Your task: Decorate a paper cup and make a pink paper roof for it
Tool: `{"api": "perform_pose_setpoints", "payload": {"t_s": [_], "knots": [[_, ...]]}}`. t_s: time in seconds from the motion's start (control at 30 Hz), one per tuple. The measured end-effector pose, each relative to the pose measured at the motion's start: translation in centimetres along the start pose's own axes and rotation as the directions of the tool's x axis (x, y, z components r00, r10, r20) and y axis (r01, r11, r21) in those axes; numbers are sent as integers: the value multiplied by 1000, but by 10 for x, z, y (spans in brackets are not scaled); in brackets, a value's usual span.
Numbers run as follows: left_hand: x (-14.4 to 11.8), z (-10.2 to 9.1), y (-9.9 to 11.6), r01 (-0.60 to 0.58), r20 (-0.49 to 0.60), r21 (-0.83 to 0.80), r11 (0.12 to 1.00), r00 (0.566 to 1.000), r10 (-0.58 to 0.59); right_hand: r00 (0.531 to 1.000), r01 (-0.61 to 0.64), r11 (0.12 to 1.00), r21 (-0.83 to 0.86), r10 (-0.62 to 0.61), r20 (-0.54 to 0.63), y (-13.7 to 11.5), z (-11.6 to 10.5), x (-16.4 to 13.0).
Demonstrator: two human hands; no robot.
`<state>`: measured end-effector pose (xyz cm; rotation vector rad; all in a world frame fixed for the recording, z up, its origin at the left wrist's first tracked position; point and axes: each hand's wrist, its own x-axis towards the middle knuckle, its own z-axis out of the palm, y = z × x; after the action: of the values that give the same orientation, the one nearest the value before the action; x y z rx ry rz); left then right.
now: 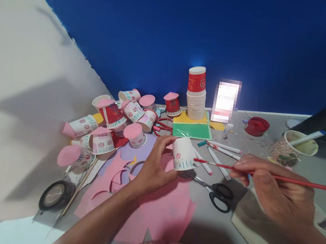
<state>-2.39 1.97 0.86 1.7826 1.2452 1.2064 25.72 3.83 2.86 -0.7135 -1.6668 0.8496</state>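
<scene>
My left hand (156, 164) grips a small white paper cup (184, 154), upside down, with red and teal marks on its side. A thin red paintbrush (296, 182) is pinched in my right hand (267, 189); its tip touches the cup's right side. Both hands hover over pink paper (163, 213) lying on the grey table (323, 174).
Several decorated cups with pink tops (109, 125) are heaped at left. A stack of cups (196, 96) stands on green and yellow paper (192, 129). Black-handled scissors (216, 191), markers (222, 149), a red lid (256, 126), a patterned cup holding a tool (293, 148) and a tape roll (55, 195) lie around.
</scene>
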Motion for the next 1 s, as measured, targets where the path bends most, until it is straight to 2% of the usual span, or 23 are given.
{"api": "perform_pose_setpoints", "payload": {"t_s": [0.2,0.37,0.57,0.7,1.0], "knots": [[-3,-2,-1,-61,76,62,996,996,56,999,-18,995,-95,15,-36,0,5,-1],[-4,-2,-1,-64,112,64,996,992,57,997,-53,989,-135,46,-58,2,7,0],[-4,0,-3,-78,134,65,995,989,69,997,-66,990,-121,60,-51,2,9,-1],[-5,0,-3,-80,153,60,995,986,70,994,-108,979,-174,104,-28,4,7,-4],[-5,1,-1,-76,147,61,995,987,67,989,-144,973,-178,135,-65,5,6,-7]]}}
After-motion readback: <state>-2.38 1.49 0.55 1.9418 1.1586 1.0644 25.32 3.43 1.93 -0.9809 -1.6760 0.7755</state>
